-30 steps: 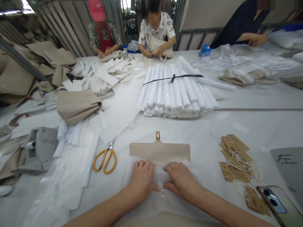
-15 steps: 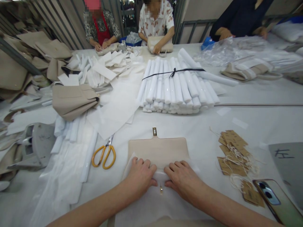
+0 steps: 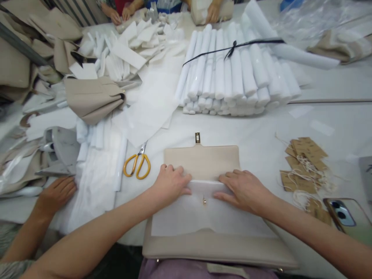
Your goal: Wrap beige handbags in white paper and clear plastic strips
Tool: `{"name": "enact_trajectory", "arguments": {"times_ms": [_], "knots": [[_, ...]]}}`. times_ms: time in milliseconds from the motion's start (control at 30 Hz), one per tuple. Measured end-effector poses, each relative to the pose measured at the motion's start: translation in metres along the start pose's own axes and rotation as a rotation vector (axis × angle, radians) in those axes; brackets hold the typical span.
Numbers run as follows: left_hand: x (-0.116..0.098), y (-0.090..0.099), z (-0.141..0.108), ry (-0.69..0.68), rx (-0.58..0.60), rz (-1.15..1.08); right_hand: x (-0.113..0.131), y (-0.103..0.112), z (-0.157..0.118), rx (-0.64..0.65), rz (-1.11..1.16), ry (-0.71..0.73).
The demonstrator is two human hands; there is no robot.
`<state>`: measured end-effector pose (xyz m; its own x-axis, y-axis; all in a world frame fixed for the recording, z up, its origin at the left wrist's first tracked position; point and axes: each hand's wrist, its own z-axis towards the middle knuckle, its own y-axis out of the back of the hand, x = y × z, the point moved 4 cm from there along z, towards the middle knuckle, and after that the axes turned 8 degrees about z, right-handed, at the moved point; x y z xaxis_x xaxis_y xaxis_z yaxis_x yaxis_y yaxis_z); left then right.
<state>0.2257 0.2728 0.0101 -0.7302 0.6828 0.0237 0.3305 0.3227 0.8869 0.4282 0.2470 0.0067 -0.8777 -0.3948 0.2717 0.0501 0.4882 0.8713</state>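
A beige handbag (image 3: 221, 246) lies in front of me with its flap (image 3: 203, 159) spread away from me. The flap's tab ends in a gold lock plate (image 3: 198, 138). Over the bag's body rests a thin white sheet (image 3: 180, 221), its far edge folded along the base of the flap. My left hand (image 3: 171, 182) pinches that fold on the left, fingers beyond it and thumb on the near side. On the right, my right hand (image 3: 244, 189) grips the same fold, thumb stretched inward. Between the hands a small gold clasp (image 3: 204, 201) shows at the sheet.
Yellow-handled scissors (image 3: 136, 164) lie left of the flap. Bundled white rolls (image 3: 232, 73) stand beyond. Brown tags (image 3: 305, 162) and a phone (image 3: 345, 217) lie right. Another person's hand (image 3: 59, 193) rests near a grey tape dispenser (image 3: 62, 149); co-workers' hands (image 3: 213, 11) are across the table.
The view has tilted down, showing more of the bag's near side. My hands have moved apart along the fold. Another person's hand has come in at the left.
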Motion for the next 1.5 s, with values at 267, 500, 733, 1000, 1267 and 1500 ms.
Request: {"name": "enact_trajectory", "arguments": {"times_ms": [267,500,733,1000,1267,1500], "knots": [[0.031,-0.017,-0.001,0.013,0.131,-0.320,-0.032,-0.013,0.002,0.005,0.103,-0.127],[0.024,-0.024,-0.012,0.110,-0.007,-0.160,-0.037,-0.028,-0.011,-0.185,0.107,-0.173],[0.014,-0.026,-0.017,0.309,-0.105,-0.085,-0.033,-0.038,-0.015,-0.401,-0.111,-0.197],[-0.037,0.003,-0.001,-0.297,-0.024,-0.473,-0.028,-0.030,-0.015,-0.503,-0.094,-0.096],[-0.049,-0.027,0.016,-0.249,-0.001,-0.482,-0.019,-0.019,-0.016,-0.496,-0.104,-0.016],[-0.052,-0.029,0.014,-0.250,-0.046,-0.576,0.036,-0.006,-0.012,-0.154,0.325,0.162]]}}
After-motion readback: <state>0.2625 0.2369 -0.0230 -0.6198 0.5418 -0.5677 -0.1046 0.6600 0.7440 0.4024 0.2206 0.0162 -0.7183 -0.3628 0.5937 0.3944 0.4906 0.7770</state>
